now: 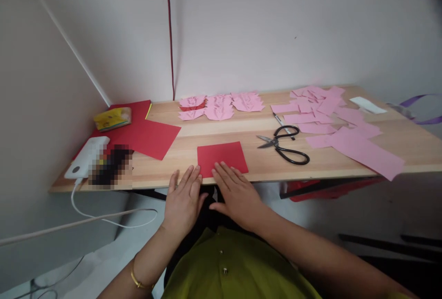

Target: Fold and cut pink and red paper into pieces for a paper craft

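Observation:
A red rectangle of paper [223, 154] lies at the front edge of the wooden table. My right hand [238, 193] rests with straight fingers on its near edge, the thumb pointing left. Beside it, my left hand [184, 198] lies on the table edge, fingers stretched out, with the fingertips at the paper's near left corner. Neither hand grips anything. Black-handled scissors [275, 142] lie with parted blades to the right of the paper. Behind them is a pen [285, 126].
Pink paper pieces [321, 108] are heaped at the right. Jagged-edged pink cutouts [219, 107] lie by the wall. At left are large red sheets [152, 138], a yellow packet [112, 118], and a white power bank [88, 156] with a cable [74, 202]. A white strip [368, 105] lies far right.

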Tool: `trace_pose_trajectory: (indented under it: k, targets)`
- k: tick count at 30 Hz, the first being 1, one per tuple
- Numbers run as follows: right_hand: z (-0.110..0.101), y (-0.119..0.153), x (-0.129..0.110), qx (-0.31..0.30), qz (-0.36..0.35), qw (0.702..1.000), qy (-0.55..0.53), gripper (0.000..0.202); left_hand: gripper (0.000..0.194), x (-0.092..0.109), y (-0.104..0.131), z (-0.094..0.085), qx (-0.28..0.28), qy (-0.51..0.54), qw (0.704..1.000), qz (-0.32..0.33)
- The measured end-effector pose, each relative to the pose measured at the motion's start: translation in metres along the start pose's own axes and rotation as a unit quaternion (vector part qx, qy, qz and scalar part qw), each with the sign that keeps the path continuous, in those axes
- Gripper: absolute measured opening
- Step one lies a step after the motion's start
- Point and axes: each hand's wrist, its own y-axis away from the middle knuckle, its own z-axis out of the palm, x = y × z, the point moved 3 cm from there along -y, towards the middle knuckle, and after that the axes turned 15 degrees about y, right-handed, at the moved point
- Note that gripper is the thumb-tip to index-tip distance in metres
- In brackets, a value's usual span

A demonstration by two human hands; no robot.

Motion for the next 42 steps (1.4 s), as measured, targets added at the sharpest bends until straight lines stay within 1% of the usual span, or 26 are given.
trace_pose_trajectory:
  k: [4,6,9,11,13,15,16,18,19,20,21,23,24,25,26,27,28,29,30,31,33,34,36,39,40,42]
  targets:
    - [-0.001,0.024,0.032,0.007,0.033,0.999,0.030,0.073,0.033,0.003,0.001,-0.002,0.009,0.010,1.000,-0.008]
    - [-0.004,0.030,0.044,0.014,0.048,0.998,0.044,0.069,0.032,0.005,0.001,-0.004,0.009,0.022,1.000,-0.014]
    - [-0.013,0.028,0.056,0.026,0.058,0.997,0.038,0.049,0.032,0.003,-0.003,-0.011,0.006,0.065,0.998,-0.023]
    - [-0.019,0.022,0.059,0.032,0.066,0.997,0.017,0.035,0.028,-0.001,-0.007,-0.020,0.021,0.121,0.992,-0.038]
    - [-0.023,0.017,0.056,0.037,0.064,0.997,-0.009,0.029,0.024,-0.007,-0.008,-0.031,0.055,0.180,0.978,-0.091]
    - [-0.023,0.016,0.049,0.041,0.049,0.997,-0.031,0.026,0.030,-0.016,-0.004,-0.040,0.087,0.226,0.953,-0.181]
    - [-0.022,0.018,0.046,0.047,0.044,0.997,-0.043,0.025,0.034,-0.020,0.001,-0.041,0.091,0.249,0.936,-0.231]
    - [-0.016,0.023,0.042,0.068,0.048,0.994,-0.064,0.026,0.039,-0.026,0.014,-0.037,0.077,0.317,0.889,-0.322]
    - [-0.013,0.025,0.041,0.082,0.054,0.992,-0.075,0.026,0.041,-0.028,0.021,-0.032,0.061,0.367,0.856,-0.359]
    - [-0.011,0.028,0.041,0.097,0.059,0.990,-0.086,0.025,0.043,-0.029,0.027,-0.025,0.049,0.424,0.814,-0.394]
    - [-0.009,0.030,0.042,0.112,0.062,0.987,-0.098,0.024,0.045,-0.029,0.031,-0.018,0.035,0.485,0.761,-0.429]
    - [-0.007,0.033,0.043,0.135,0.061,0.982,-0.114,0.023,0.049,-0.024,0.035,-0.002,0.011,0.606,0.633,-0.481]
    - [-0.008,0.034,0.043,0.142,0.060,0.981,-0.118,0.022,0.051,-0.020,0.033,0.004,0.004,0.655,0.574,-0.492]
    - [-0.009,0.035,0.043,0.146,0.057,0.980,-0.121,0.022,0.052,-0.015,0.030,0.008,0.008,0.692,0.530,-0.490]
    - [-0.010,0.035,0.042,0.144,0.051,0.981,-0.123,0.022,0.051,-0.012,0.026,0.010,0.026,0.717,0.501,-0.484]
    - [-0.012,0.036,0.042,0.137,0.039,0.982,-0.127,0.022,0.049,-0.009,0.022,0.011,0.047,0.734,0.482,-0.475]
    - [-0.014,0.037,0.042,0.128,0.024,0.982,-0.135,0.021,0.046,-0.006,0.018,0.009,0.071,0.749,0.472,-0.459]
    - [-0.015,0.037,0.042,0.117,0.011,0.982,-0.150,0.019,0.043,-0.004,0.014,0.006,0.092,0.759,0.470,-0.440]
    - [-0.017,0.037,0.044,0.108,0.004,0.979,-0.172,0.018,0.040,-0.002,0.012,0.002,0.108,0.764,0.477,-0.422]
    - [-0.019,0.036,0.048,0.103,0.011,0.974,-0.200,0.021,0.037,-0.001,0.010,-0.005,0.120,0.763,0.492,-0.401]
    - [-0.022,0.028,0.060,0.107,0.073,0.953,-0.273,0.035,0.032,-0.002,0.005,-0.019,0.136,0.746,0.540,-0.365]
    - [-0.024,0.021,0.066,0.105,0.112,0.935,-0.319,0.043,0.030,-0.003,0.002,-0.027,0.145,0.734,0.566,-0.348]
    - [-0.025,0.003,0.075,0.072,0.163,0.885,-0.430,0.052,0.028,-0.007,-0.005,-0.040,0.165,0.712,0.600,-0.325]
    - [-0.026,-0.027,0.076,-0.019,0.159,0.803,-0.574,0.044,0.029,-0.013,-0.020,-0.049,0.176,0.696,0.624,-0.307]
    - [-0.026,-0.035,0.075,-0.033,0.157,0.786,-0.597,0.040,0.029,-0.015,-0.024,-0.050,0.178,0.692,0.631,-0.302]
    - [-0.025,-0.047,0.074,-0.027,0.169,0.775,-0.608,0.034,0.028,-0.020,-0.032,-0.049,0.186,0.687,0.639,-0.291]
